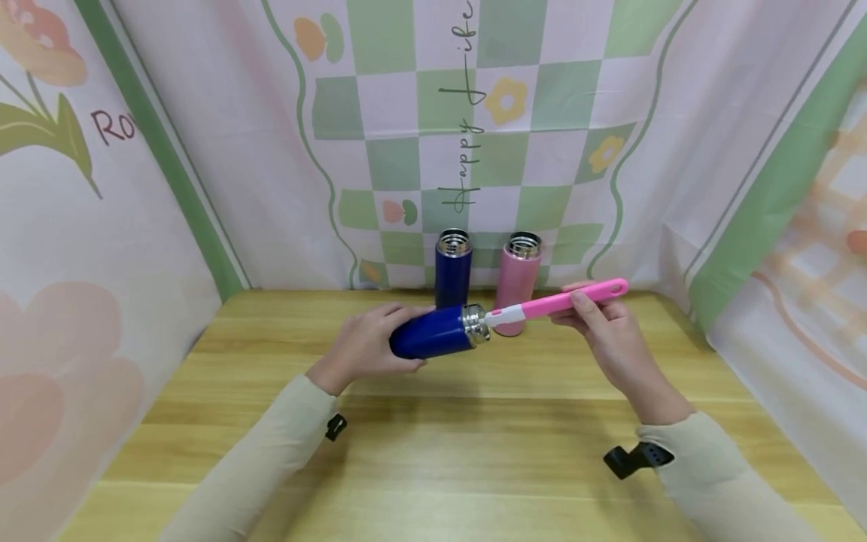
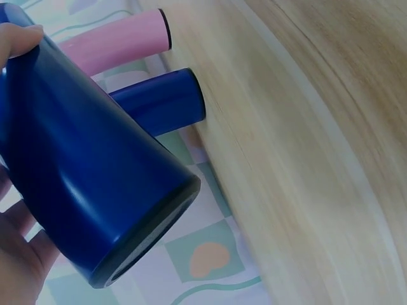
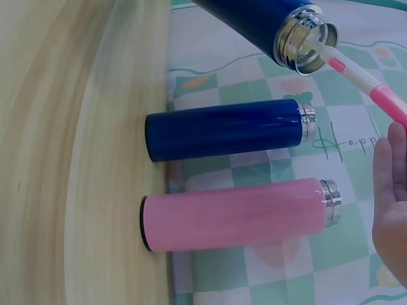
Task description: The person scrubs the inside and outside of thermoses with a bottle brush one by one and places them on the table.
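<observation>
While the left hand (image 1: 369,345) wraps its grip round a glossy dark-blue flask (image 1: 433,335) — a smooth cylinder lying tilted above the wooden bench (image 1: 474,444) — its steel mouth (image 1: 476,324) points right. Into that mouth runs a pink-and-white plastic brush (image 1: 555,302), its slim handle pinched in the right hand (image 1: 612,339). Behind the held flask stand a second blue flask (image 1: 452,267) and a pink flask (image 1: 520,275), upright and uncapped. Only the left wrist view shows the held flask's flat base (image 2: 149,238); the right wrist view looks into its rim (image 3: 305,41).
</observation>
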The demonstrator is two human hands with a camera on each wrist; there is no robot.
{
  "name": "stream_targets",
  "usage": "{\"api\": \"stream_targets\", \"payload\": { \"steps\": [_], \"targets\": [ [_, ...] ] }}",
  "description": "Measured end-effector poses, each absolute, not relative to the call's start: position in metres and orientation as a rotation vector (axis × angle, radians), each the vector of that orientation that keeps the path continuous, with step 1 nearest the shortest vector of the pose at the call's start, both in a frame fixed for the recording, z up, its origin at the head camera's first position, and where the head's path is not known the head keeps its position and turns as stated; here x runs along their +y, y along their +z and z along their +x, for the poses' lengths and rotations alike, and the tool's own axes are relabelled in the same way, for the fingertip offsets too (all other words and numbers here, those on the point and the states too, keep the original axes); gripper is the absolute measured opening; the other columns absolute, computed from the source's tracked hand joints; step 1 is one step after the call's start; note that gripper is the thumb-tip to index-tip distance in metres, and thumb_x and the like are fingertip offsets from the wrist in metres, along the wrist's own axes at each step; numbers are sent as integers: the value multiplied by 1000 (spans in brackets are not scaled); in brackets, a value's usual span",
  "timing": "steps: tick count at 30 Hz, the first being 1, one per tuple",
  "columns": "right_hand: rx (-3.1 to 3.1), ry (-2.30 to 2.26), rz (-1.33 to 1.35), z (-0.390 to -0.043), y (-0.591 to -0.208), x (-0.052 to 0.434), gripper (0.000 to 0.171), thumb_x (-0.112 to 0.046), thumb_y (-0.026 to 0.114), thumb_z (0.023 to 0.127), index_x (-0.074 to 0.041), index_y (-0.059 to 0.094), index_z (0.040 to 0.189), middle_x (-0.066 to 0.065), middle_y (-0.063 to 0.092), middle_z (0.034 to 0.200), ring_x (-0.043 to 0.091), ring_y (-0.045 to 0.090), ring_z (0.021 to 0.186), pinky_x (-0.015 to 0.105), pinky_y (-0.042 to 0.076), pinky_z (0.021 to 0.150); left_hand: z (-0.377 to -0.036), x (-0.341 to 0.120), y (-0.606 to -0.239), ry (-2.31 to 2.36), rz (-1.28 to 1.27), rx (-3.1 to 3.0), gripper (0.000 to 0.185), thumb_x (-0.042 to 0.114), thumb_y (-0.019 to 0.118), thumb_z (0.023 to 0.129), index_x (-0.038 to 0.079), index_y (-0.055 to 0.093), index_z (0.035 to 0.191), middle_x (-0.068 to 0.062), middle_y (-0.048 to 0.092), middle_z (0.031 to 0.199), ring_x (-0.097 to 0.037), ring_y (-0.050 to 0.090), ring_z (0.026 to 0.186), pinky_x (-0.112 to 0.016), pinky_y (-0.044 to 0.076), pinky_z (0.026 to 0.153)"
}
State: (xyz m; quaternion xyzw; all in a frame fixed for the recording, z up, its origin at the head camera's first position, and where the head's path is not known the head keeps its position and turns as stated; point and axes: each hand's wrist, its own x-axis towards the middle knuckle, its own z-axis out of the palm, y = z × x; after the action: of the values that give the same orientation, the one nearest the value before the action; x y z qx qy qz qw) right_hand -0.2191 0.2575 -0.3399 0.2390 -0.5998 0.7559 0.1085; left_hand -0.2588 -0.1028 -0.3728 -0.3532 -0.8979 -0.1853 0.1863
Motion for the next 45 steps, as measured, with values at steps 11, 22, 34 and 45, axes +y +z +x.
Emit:
{"api": "stream_targets", "payload": {
  "steps": [11, 22, 34, 45],
  "targets": [
    [-1763, 2200, 708, -216, -335, 264, 22, -8, 48, 105, 0, 68, 113, 9, 70, 103, 17, 71, 90, 29, 55, 85, -256, -106, -375, -516, -1033, -2477, 78, 55, 84, 71, 38, 54, 142, 3, 65, 121, -17, 64, 101, -41, 56, 73],
    [-1722, 2222, 617, -216, -330, 281, 23, -10, 50, 105, 8, 63, 110, 10, 70, 99, 17, 70, 90, 29, 56, 83, -257, -109, -379, -510, -1045, -2461, 78, 54, 85, 70, 39, 55, 141, 4, 66, 119, -15, 65, 99, -39, 55, 75],
    [-1578, 2353, 599, -215, -321, 299, 20, -5, 50, 105, 7, 64, 110, 15, 70, 99, 22, 71, 90, 31, 55, 83, -252, -107, -375, -502, -1060, -2481, 79, 56, 84, 71, 39, 53, 142, 3, 65, 122, -17, 65, 101, -40, 56, 76],
    [-1470, 2437, 576, -217, -317, 310, 19, -2, 49, 104, 9, 65, 106, 17, 71, 98, 24, 72, 91, 33, 56, 82, -247, -106, -374, -501, -1063, -2479, 80, 57, 82, 72, 39, 52, 143, 2, 65, 121, -18, 65, 100, -40, 56, 75]
  ]
}}
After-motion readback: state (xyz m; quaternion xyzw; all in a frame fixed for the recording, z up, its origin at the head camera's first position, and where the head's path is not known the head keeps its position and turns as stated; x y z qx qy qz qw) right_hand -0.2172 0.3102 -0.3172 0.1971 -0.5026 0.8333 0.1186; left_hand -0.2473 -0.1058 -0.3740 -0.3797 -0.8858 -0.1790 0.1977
